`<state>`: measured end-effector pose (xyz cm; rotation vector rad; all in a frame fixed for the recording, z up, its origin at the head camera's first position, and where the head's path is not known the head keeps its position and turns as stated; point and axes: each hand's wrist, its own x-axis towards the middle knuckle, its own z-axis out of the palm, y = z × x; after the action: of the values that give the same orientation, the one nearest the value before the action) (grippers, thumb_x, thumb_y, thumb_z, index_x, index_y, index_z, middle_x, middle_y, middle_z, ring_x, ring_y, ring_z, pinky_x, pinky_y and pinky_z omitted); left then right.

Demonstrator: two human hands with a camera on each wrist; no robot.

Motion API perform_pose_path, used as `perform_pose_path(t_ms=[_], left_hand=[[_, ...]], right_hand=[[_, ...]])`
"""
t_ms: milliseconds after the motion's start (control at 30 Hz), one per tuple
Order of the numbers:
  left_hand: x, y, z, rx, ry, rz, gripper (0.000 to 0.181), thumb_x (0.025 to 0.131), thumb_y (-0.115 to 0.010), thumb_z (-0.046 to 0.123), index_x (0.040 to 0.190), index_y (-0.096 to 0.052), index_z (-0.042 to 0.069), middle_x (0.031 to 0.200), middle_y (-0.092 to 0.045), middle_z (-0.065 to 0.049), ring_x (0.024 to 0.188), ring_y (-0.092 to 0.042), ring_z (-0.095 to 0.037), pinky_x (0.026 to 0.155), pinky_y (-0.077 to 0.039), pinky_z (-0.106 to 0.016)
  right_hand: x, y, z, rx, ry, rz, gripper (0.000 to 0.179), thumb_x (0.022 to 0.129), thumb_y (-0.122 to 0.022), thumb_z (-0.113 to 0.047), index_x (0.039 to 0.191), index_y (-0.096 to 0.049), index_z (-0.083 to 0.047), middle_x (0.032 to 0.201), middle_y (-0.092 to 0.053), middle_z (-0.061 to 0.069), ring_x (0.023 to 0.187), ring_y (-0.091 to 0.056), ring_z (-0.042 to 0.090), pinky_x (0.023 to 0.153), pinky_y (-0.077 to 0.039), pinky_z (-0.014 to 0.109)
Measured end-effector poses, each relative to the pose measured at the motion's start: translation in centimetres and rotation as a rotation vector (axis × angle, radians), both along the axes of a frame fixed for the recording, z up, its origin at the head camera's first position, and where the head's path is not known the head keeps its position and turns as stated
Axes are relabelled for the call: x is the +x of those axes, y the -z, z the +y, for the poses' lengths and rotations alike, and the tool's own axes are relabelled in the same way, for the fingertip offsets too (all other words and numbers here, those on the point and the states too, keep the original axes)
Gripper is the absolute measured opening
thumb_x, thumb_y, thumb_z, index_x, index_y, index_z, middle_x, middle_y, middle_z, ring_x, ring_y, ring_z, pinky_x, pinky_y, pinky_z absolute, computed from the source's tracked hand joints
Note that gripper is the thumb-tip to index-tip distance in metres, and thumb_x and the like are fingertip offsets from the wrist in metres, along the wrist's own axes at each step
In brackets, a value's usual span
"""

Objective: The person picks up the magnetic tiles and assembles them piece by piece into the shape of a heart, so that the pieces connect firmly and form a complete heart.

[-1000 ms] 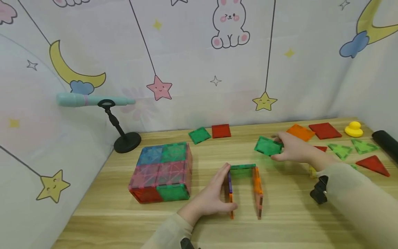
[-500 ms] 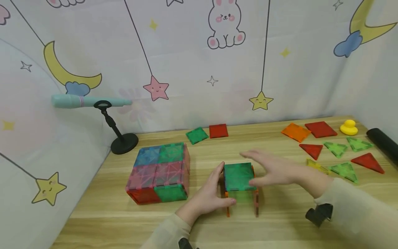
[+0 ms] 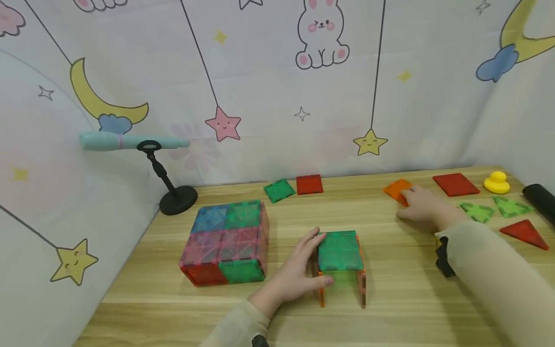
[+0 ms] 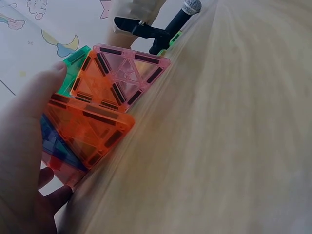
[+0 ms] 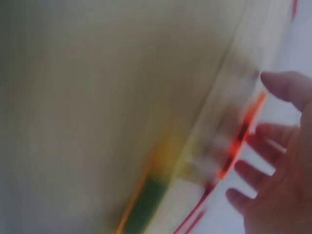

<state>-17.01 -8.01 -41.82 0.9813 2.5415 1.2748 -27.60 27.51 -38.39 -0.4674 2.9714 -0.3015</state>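
The orange tile [image 3: 393,189] is at the back of the counter [image 3: 407,294], past your right hand [image 3: 422,205] and a bit to its left. Your right hand is right at it; your left hand [image 3: 295,277] is well away. The tile looks square, so it has no long way, and it sits turned, with a corner out to the left. It is thin, flat, see-through plastic.

Your right hand has bent fingers with gaps, and the thumb stands off from them. The fingertips look to touch the tile, but you cannot tell if they pinch it.

The small box [image 3: 340,250] is nearer to you and left of the tile. It has a green roof, and its front is a gap. Your left hand holds its left wall, thumb at the front and fingers spread along the side. Dark bars show in the edges of its walls.

Left of that is a big box [image 3: 223,246], red, pink, green and blue. Off to the right are a flat red tile [image 3: 456,184], a round yellow duck [image 3: 496,182] and a red triangle [image 3: 524,234].
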Motion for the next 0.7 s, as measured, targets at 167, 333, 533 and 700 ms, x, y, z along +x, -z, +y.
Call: perform_pose_path(t_ms=[167, 333, 533, 700], left_hand=[[0.1, 0.0, 0.1, 0.021, 0.000, -0.017, 0.083, 0.085, -0.070, 0.033, 0.150, -0.018, 0.028, 0.156, -0.007, -0.002, 0.139, -0.017, -0.026, 0.102, -0.029, -0.056], [0.1, -0.1, 0.0, 0.027, -0.001, -0.031, 0.082, 0.085, -0.070, 0.031, 0.149, -0.020, 0.027, 0.155, -0.009, -0.002, 0.139, -0.017, -0.025, 0.103, -0.028, -0.054], [0.1, -0.3, 0.1, 0.081, 0.003, -0.026, 0.081, 0.086, -0.068, 0.027, 0.150, -0.018, 0.027, 0.155, -0.012, -0.002, 0.138, -0.020, -0.025, 0.104, -0.028, -0.053], [0.6, -1.6, 0.4, 0.226, -0.008, -0.008, 0.087, 0.084, -0.070, 0.021, 0.150, -0.013, 0.025, 0.153, -0.019, 0.005, 0.136, -0.025, -0.024, 0.106, -0.027, -0.046]], right_hand=[[1.5, 0.5, -2.8, -0.105, -0.146, 0.060, 0.042, 0.084, -0.066, -0.035, 0.114, -0.061, -0.005, 0.122, -0.046, 0.028, 0.108, -0.046, 0.046, 0.088, -0.038, 0.058], [2.1, 0.7, -3.5, -0.117, -0.122, 0.088, 0.035, 0.079, -0.072, -0.030, 0.102, -0.056, -0.009, 0.108, -0.051, 0.024, 0.092, -0.051, 0.035, 0.077, -0.044, 0.047], [4.5, -1.5, -4.1, -0.210, -0.171, 0.193, 0.056, 0.069, -0.076, -0.022, 0.112, -0.050, 0.003, 0.107, -0.053, 0.021, 0.091, -0.050, 0.031, 0.077, -0.045, 0.045], [8.9, -3.7, -6.2, -0.276, -0.526, 0.560, 0.068, 0.056, -0.080, -0.020, 0.112, -0.051, 0.002, 0.112, -0.052, 0.015, 0.099, -0.049, 0.029, 0.078, -0.046, 0.045]])
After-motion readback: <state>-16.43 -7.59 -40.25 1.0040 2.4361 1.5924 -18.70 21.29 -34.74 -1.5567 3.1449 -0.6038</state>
